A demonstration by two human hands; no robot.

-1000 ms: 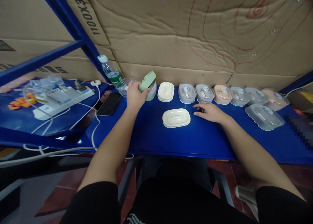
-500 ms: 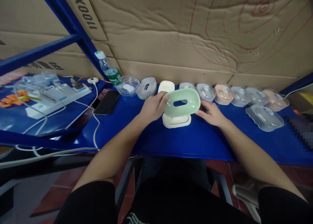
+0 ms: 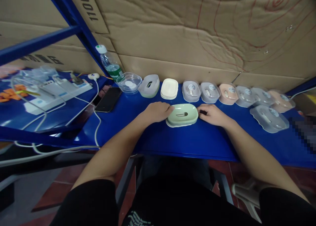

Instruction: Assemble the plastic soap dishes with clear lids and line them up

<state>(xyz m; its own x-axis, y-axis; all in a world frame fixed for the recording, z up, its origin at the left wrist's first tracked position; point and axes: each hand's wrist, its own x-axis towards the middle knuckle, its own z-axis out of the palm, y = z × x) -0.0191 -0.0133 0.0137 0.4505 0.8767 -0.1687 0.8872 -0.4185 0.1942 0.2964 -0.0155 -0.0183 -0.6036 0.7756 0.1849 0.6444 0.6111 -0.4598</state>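
Note:
A pale green oval plastic dish (image 3: 183, 118) with a slot in its floor rests on a cream tray-like base (image 3: 181, 125) on the blue table, and only the base's lower rim shows. My left hand (image 3: 159, 112) grips the dish's left end, thumb on the rim. At the right end, the curled fingers of my right hand (image 3: 211, 114) hold the dish's edge; its fingertips are partly hidden. Just behind stands a stack of cream square pieces (image 3: 169, 88). To its left sit a grey-topped slotted container (image 3: 149, 86) and clear plastic covers (image 3: 129, 82).
Along the back right, several lidded boxes (image 3: 210, 92) stand in a row, with a translucent cover (image 3: 269, 118) before them. A water bottle (image 3: 110, 66), a phone (image 3: 108, 99) and a power strip (image 3: 58, 96) with white cables lie left. Cardboard (image 3: 158, 31) walls the back.
Both hands have lowered the green dish from a tilted hold above the cream base onto it. The cream stack behind is now fully visible.

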